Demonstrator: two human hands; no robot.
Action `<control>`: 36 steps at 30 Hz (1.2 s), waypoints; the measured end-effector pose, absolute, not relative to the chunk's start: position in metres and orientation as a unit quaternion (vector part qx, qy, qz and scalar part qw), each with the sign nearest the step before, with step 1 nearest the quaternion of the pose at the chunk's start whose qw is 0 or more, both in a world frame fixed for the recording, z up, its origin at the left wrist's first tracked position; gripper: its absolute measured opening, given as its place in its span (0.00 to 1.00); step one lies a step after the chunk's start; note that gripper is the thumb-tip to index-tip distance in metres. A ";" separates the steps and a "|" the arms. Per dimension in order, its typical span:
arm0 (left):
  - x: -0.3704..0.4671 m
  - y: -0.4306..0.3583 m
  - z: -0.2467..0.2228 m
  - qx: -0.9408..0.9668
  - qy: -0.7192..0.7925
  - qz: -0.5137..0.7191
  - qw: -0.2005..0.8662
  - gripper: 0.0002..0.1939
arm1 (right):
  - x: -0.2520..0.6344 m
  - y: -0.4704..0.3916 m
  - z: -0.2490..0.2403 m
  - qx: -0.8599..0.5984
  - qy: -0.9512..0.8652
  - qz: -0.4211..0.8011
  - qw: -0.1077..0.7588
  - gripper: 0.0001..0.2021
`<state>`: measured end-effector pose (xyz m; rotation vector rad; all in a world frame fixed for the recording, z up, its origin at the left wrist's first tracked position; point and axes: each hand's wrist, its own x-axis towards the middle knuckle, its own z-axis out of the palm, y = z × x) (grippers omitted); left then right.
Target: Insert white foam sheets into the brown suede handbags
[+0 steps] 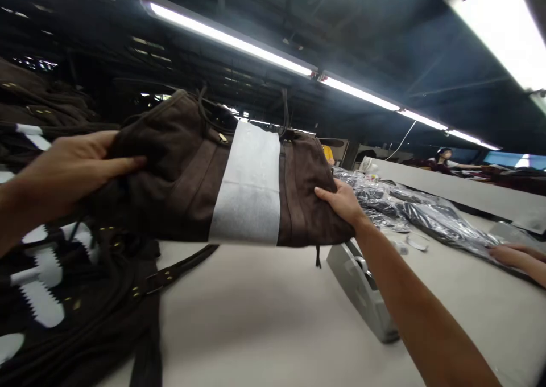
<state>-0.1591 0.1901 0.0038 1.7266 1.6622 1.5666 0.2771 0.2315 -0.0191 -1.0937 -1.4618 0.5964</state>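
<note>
A dark brown fabric bag (191, 176) is held up in the air above the white table (256, 318). A wide white paper band (251, 188) runs around its middle, and thin handles stand up at its top edge. My left hand (72, 168) grips the bag's left end, thumb on the near side. At the other end, my right hand (341, 202) pinches the bag's side with the thumb in front; the remaining fingers are partly hidden behind the fabric. A buckled strap (170, 276) lies on the table below the bag.
Brown bags with white paper pieces are piled at left (106, 296). A grey tape dispenser (362, 293) stands beneath my right forearm. Plastic-wrapped items (443, 219) lie along the right, where another person's hands (516, 256) touch one. Another person (443, 158) is farther back.
</note>
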 end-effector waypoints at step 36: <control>-0.265 0.234 -0.057 0.667 0.690 0.101 -0.263 0.27 | 0.079 0.446 -0.270 -0.573 -0.804 -0.033 0.155 0.26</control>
